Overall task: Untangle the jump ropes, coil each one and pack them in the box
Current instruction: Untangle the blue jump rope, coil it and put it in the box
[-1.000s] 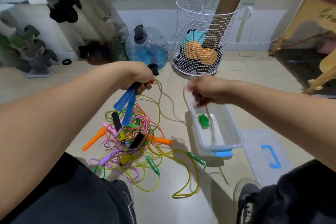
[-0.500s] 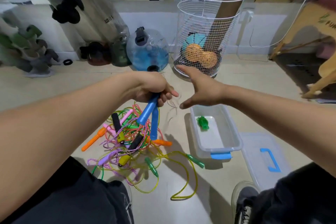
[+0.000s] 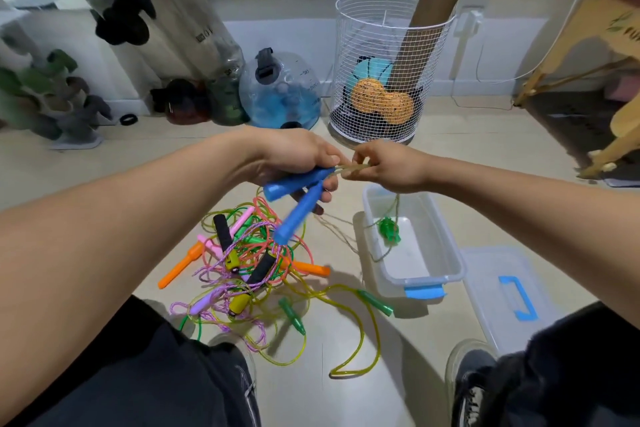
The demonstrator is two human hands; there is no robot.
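I am holding two blue handles (image 3: pixel 298 194) in my left hand (image 3: pixel 298 158), fingers curled round their upper ends, so that one is pointing left and the other is slanting down toward the pile. My right hand (image 3: pixel 388 166) is pinching the pale cord (image 3: pixel 353 168) just where it is leaving those handles, its grip closing on the strands, and the two hands are almost touching. From there the cord is hanging in a loose loop down into the clear box (image 3: pixel 446 253), which is sitting open on the floor (image 3: pixel 467 135) below my right wrist. A small green piece (image 3: pixel 389 230) is lying inside the box. The lid (image 3: pixel 485 281), with its blue handle, is lying flat just right of the box. Left of the box, the tangle (image 3: pixel 252 263) of other ropes is lying on the floor, with orange, pink, black, yellow and green handles mixed in. A wire basket (image 3: pixel 388 55) is standing beyond my hands.
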